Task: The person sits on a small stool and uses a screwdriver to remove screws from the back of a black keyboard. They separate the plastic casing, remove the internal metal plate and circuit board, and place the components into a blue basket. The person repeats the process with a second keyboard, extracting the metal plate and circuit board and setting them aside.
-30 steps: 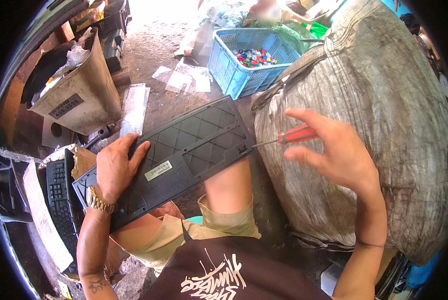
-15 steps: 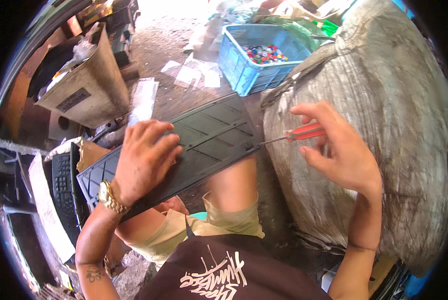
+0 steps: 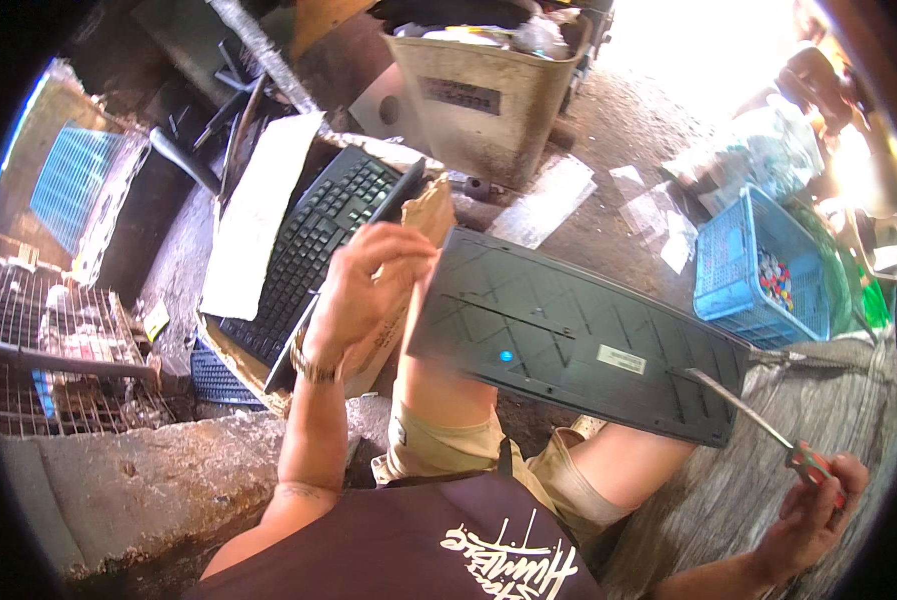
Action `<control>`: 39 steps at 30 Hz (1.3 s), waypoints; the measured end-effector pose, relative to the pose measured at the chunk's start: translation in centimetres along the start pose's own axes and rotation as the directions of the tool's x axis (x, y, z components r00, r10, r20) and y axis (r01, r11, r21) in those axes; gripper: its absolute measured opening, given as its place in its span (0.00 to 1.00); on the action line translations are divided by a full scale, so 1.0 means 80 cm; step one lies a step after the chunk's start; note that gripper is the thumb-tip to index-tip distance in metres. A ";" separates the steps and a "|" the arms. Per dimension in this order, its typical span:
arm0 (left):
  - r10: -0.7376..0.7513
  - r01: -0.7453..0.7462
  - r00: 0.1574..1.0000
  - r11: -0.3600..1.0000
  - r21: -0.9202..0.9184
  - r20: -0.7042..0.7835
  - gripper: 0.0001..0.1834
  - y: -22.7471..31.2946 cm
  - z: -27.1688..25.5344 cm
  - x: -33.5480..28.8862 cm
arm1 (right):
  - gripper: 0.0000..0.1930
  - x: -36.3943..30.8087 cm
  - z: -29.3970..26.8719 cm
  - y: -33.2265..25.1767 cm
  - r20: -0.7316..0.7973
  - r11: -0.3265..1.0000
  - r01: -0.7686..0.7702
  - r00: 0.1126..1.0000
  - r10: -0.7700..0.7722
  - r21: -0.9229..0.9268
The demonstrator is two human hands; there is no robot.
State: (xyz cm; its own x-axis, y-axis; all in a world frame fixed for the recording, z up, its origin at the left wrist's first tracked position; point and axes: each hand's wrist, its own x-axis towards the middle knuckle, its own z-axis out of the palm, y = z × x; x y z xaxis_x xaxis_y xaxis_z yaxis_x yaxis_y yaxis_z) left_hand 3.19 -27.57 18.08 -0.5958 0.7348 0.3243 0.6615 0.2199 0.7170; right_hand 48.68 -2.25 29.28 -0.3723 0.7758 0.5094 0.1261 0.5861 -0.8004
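Observation:
A black keyboard (image 3: 559,335) lies underside up across my thighs, a pale label and a small blue sticker on its back. Beside its left end is my left hand (image 3: 369,285), loosely bent with fingers somewhat apart; nothing shows in it. My right hand (image 3: 819,510) grips a screwdriver (image 3: 759,418) by its red and dark handle. The shaft reaches over the keyboard's right end, its tip at the back panel; whether it touches is unclear. Next to my left hand, another black keyboard (image 3: 314,240) stands tilted in an open cardboard box (image 3: 424,215).
A beige bin (image 3: 489,110) holding waste stands ahead. To the right are a blue crate (image 3: 759,270) with colourful caps and a big grey woven sack (image 3: 769,500). Pale sheets (image 3: 549,200) lie on the floor. A wire grid (image 3: 59,340) and concrete ledge (image 3: 169,490) are left.
My view has swung left, bringing the boxed keyboard closer to the middle. My left hand has come off the keyboard's back to its left end. My right hand still holds the screwdriver.

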 end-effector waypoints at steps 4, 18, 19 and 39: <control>-0.061 0.066 0.992 0.997 -0.044 0.108 0.24 -0.005 -0.016 -0.067 | 0.13 0.004 0.106 -0.012 0.157 0.975 -0.151 0.980 0.125 0.163; -0.228 0.303 0.945 0.882 -0.361 0.236 0.27 -0.025 0.012 -0.118 | 0.07 0.029 0.337 -0.152 0.826 0.841 0.538 0.448 -0.343 0.057; -0.268 0.361 0.927 0.824 -0.437 0.261 0.27 -0.025 0.014 -0.119 | 0.09 0.031 0.336 -0.158 0.851 0.835 0.549 0.420 -0.314 0.037; -0.292 0.327 0.942 0.675 -0.662 0.168 0.16 -0.035 0.028 -0.134 | 0.12 0.056 0.388 -0.214 0.969 0.570 0.799 -0.060 -0.240 0.191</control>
State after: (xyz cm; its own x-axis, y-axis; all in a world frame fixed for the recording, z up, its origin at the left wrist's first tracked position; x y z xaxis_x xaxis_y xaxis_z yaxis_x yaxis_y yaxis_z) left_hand 8.74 -34.60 11.18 -0.6779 0.7351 -0.0076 -0.0500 -0.0358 0.9981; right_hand 16.32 -16.05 35.47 -0.8988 -0.4139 -0.1446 -0.4013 0.9095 -0.1089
